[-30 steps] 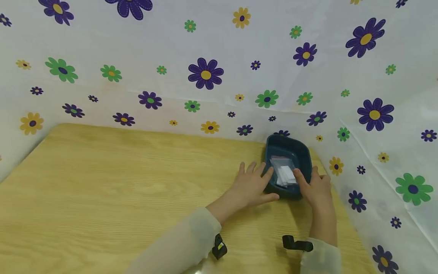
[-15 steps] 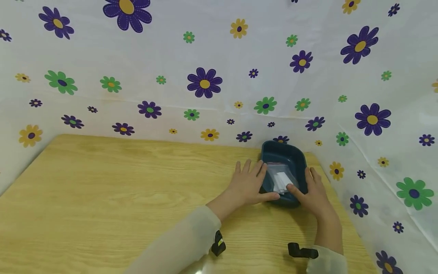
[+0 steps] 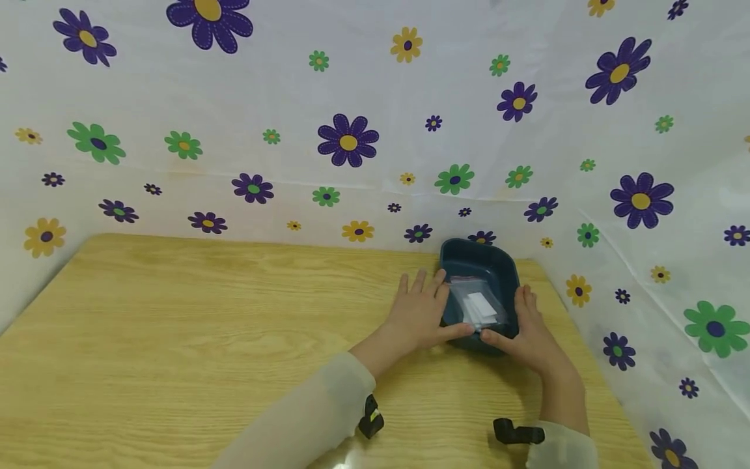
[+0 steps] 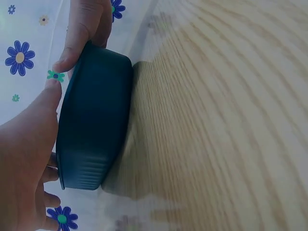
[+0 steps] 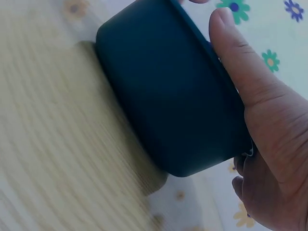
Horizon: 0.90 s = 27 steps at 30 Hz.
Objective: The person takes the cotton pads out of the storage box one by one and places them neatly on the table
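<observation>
A dark blue-green plastic bin (image 3: pixel 477 260) stands upright at the far right of the table. Inside it lie clear zip bags (image 3: pixel 480 306) with white pieces in them. My left hand (image 3: pixel 413 319) is spread along the bin's left side, fingertips at the rim and thumb over the near edge. On the opposite side, my right hand (image 3: pixel 536 339) has straight fingers along the right rim, its thumb pointing at the left thumb. Both wrist views show the bin's outer wall (image 4: pixel 98 115) close to the hands; the bags are hidden there.
The bin rests on a wood-grain table (image 3: pixel 193 339). A white flower-print cloth (image 3: pixel 281 85) rises behind the table and along its right side, close to the bin's far end. Dark wrist mounts (image 3: pixel 518 431) sit at both sleeves.
Within the head view, the bin has shifted slightly left. My right thumb has moved from over the bags to the near rim, beside the left thumb. The left hand stays at the left side.
</observation>
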Tool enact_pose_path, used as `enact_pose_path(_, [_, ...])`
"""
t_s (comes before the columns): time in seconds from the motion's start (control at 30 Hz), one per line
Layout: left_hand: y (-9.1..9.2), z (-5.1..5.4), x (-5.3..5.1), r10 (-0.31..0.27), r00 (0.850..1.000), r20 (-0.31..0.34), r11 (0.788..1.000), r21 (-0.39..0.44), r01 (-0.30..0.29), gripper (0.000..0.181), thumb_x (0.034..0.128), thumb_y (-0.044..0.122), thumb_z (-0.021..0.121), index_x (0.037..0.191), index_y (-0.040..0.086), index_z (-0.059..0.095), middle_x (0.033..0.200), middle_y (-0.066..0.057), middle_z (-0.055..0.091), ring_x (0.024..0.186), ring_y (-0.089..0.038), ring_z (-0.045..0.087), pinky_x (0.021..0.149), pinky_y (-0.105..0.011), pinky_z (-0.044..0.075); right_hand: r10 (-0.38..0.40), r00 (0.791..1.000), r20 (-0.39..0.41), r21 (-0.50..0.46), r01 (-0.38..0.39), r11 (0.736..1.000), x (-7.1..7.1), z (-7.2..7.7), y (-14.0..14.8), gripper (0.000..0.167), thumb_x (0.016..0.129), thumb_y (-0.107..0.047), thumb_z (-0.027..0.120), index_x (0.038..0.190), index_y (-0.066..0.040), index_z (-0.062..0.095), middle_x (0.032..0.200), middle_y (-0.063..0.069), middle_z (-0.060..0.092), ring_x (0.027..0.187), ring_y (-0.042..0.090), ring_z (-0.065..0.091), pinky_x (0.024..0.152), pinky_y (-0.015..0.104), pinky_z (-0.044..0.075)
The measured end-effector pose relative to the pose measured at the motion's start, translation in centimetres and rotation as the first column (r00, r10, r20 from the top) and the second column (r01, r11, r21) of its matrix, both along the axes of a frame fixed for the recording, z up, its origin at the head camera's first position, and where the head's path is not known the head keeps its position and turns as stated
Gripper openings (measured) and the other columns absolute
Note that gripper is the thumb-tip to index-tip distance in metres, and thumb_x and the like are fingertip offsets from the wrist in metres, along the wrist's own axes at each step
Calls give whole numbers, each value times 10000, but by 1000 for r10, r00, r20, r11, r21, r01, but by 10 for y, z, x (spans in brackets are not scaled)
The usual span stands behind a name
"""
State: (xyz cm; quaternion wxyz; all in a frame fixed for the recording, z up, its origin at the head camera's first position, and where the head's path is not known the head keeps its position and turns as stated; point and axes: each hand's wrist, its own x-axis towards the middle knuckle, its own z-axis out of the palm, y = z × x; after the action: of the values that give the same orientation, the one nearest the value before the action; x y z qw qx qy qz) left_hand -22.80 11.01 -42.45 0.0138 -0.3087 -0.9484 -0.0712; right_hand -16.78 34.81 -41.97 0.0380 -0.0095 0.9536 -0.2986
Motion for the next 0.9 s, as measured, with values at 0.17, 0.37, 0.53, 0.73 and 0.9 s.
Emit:
enact_pose_path(0.17, [-13,1,-2,40,999,-29,999,-3,-40,1091,804,917,298,1576,147,294,1650,-48,237,1489,-312,291,1185,-633,192,28,999,-16,35,-28,999,-4,0,-13,1245,834,-580,723,1570,-29,-117,1645,174,-190,1498,459,-137,1101,764,124])
enact_pose_path(0.37, [-23,1,-4,57,997,-46,997,-49,-59,1167,776,944,275,1597,116,227,1686,-87,84,1539,-326,137,1197,-631,146,47,999,-6,105,-46,993,-6,5,-29,1254,826,-621,704,1567,13,-85,1647,219,-147,1494,489,-106,1099,762,133])
enact_pose_path(0.53, [-36,1,-3,72,997,-12,995,-67,-73,1196,777,948,237,1609,95,130,1685,-89,7,1546,-330,62,1208,-618,116,69,997,-21,116,-66,991,-8,3,-45,1254,828,-650,683,1564,24,-77,1640,216,-172,1496,471,-126,1117,744,120])
enact_pose_path(0.73, [-61,-6,-2,104,994,31,994,-48,-102,1199,776,948,237,1611,99,97,1685,-80,3,1549,-313,38,1213,-614,74,93,994,-52,107,-87,990,-11,-10,-66,1251,829,-661,675,1567,17,-72,1641,207,-168,1504,451,-117,1138,715,132])
enact_pose_path(0.9, [-79,-8,0,113,993,43,993,-23,-112,1201,779,945,247,1610,93,91,1685,-84,1,1547,-327,34,1208,-627,64,108,991,-77,145,-96,985,-12,-12,-82,1255,822,-691,660,1568,33,-42,1646,214,-140,1511,451,-87,1153,688,138])
